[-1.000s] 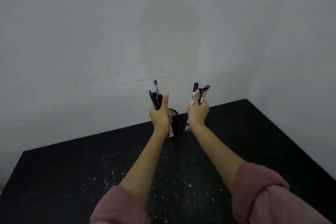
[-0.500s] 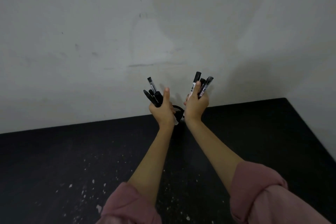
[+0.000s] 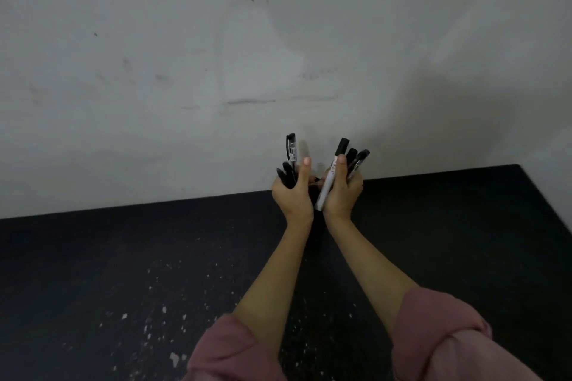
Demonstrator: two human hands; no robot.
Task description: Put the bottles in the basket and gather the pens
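Observation:
Both of my hands are raised near the far edge of the black table (image 3: 123, 257), close to the wall. My left hand (image 3: 292, 195) grips a bunch of dark pens (image 3: 290, 158) that stick upward. My right hand (image 3: 342, 192) grips a white marker with a black cap (image 3: 332, 175) together with two dark pens (image 3: 356, 159). The two hands are almost touching, with the pens fanning apart above them. A dark round holder between the hands is mostly hidden. No bottle or basket is in view.
A pale grey scuffed wall (image 3: 216, 56) rises directly behind the table. The black tabletop is flecked with white paint spots (image 3: 173, 312). Its right edge (image 3: 548, 204) runs diagonally at the far right. Pink rolled sleeves cover my forearms at the bottom.
My hands have drawn closer together, until they nearly touch, still holding their pens. The camera has turned left, so more table shows on the left.

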